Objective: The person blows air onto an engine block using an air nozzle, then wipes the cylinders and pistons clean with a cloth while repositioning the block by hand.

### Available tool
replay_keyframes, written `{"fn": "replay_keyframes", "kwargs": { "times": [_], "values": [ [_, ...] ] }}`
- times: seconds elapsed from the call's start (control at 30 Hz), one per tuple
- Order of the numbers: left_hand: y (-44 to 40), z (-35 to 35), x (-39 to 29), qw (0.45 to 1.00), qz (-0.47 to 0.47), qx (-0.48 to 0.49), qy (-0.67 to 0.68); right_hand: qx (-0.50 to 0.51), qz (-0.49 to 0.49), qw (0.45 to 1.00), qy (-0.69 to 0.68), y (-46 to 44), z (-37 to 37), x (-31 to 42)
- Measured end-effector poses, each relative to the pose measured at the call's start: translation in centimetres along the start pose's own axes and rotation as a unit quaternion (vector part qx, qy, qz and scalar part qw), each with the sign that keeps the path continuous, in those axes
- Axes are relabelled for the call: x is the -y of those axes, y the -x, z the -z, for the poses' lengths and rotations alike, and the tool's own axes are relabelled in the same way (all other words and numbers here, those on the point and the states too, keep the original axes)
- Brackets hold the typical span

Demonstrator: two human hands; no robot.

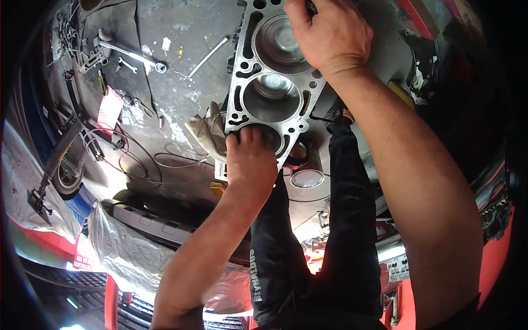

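Note:
An engine block [242, 104] lies before me, its bare top face up, with round cylinder bores in a row. My left hand [250, 157] is at the near bore, fingers curled over its rim and down inside, so their tips are hidden. At the far right edge of the block is my right hand [335, 36], closed around the metal there; its fingertips are partly hidden and cut off by the frame. Against the block's left side rests a dirty work glove [209, 132], close to my left hand.
On the grey floor to the left lie a ratchet wrench [132, 55], a small spanner [128, 66], a thin metal rod [208, 58] and a red hose [132, 176]. A tin can [307, 177] stands between my feet. Plastic-covered car parts [126, 242] are at the lower left.

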State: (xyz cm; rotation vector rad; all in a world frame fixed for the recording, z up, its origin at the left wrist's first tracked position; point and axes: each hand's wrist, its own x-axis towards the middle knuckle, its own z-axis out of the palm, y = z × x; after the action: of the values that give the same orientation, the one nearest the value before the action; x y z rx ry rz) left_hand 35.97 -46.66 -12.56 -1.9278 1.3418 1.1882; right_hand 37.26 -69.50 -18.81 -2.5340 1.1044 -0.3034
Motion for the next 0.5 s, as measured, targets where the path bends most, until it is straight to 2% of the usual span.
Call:
{"fn": "replay_keyframes", "kwargs": {
  "times": [0.03, 0.13, 0.17, 0.2, 0.27, 0.33, 0.4, 0.43, 0.47, 0.5],
  "values": [
    [-0.5, 0.4, -0.6, 0.998, 0.010, 0.055, -0.013, 0.007, -0.005, 1.000, 0.002, 0.2, 0.1, -0.1],
    [-0.2, 0.9, -0.2, 0.998, 0.015, 0.041, 0.047, 0.029, -0.014, 0.999, 0.012, 0.1, 0.3, -0.2],
    [0.3, 1.8, 0.2, 0.992, 0.007, 0.093, 0.081, 0.032, -0.016, 0.999, 0.004, 0.3, 0.5, 0.0],
    [1.5, 1.8, 0.3, 0.993, 0.015, 0.094, 0.076, 0.027, -0.011, 1.000, -0.007, 0.3, 0.6, 0.0],
    [3.4, 1.3, 0.1, 0.986, 0.029, -0.003, 0.161, 0.009, -0.008, 1.000, -0.018, -0.2, 0.4, -0.2],
    [1.8, 1.8, 0.0, 0.983, 0.037, 0.026, 0.178, -0.006, 0.001, 1.000, -0.002, 0.1, 0.4, -0.1],
    [-1.2, 3.1, -0.4, 0.957, 0.057, 0.212, 0.190, 0.020, -0.003, 1.000, -0.013, 0.5, 1.1, 0.0],
    [-2.0, 1.6, -0.8, 0.947, 0.074, 0.243, 0.197, 0.024, -0.006, 1.000, -0.014, 0.7, 1.0, -0.1],
    [-1.1, 1.5, -1.1, 0.948, 0.076, 0.238, 0.198, 0.021, -0.004, 1.000, -0.016, 0.3, 0.5, -0.4],
    [1.2, 1.4, -1.3, 0.964, 0.086, 0.112, 0.227, 0.010, -0.021, 1.000, -0.017, 0.6, -0.9, -0.7]
  ]
}}
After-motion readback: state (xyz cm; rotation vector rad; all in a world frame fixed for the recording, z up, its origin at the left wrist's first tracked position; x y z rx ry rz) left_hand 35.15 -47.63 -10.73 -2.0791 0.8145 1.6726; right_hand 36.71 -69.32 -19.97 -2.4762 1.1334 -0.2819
